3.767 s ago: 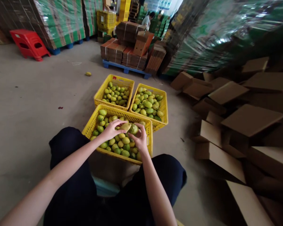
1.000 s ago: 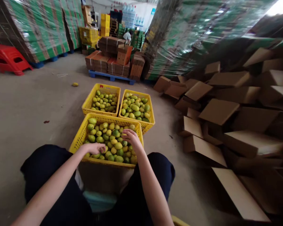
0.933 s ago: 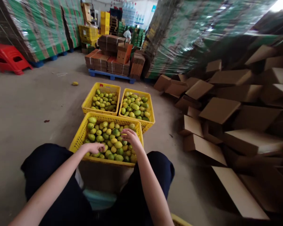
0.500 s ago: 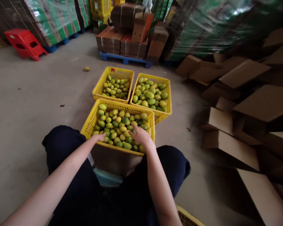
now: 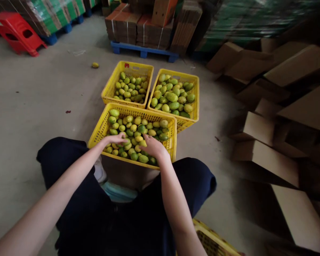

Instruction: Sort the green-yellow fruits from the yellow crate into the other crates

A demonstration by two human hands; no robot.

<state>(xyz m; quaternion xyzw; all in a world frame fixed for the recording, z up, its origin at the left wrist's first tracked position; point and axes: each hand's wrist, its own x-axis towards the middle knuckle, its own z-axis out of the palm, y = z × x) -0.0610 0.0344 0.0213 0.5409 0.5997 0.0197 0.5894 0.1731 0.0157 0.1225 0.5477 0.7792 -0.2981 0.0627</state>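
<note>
Green and yellow lemons (image 5: 133,127) fill much of the nearest yellow crate (image 5: 173,142), which stands between my knees. Over its left-middle part is my left hand (image 5: 116,138), fingers apart and reaching inward beside a green lemon. My right hand (image 5: 154,146) is over the right-middle part, its fingers spread close to a yellow lemon (image 5: 143,143). Neither hand visibly has a lemon lifted from the pile. Behind stand two more yellow crates of lemons, a left one (image 5: 106,89) and a right one (image 5: 196,96) with larger-looking fruit.
A single lemon (image 5: 95,65) lies on the floor. Open cardboard boxes (image 5: 274,163) are heaped at the right. A red stool (image 5: 18,33) stands far left, and a blue pallet (image 5: 144,51) bears bundled cardboard. Another yellow crate (image 5: 216,241) is partly visible at bottom right.
My left hand has moved right and farther into the crate, and my right hand slightly left, bringing them closer together. The view has tilted down a little.
</note>
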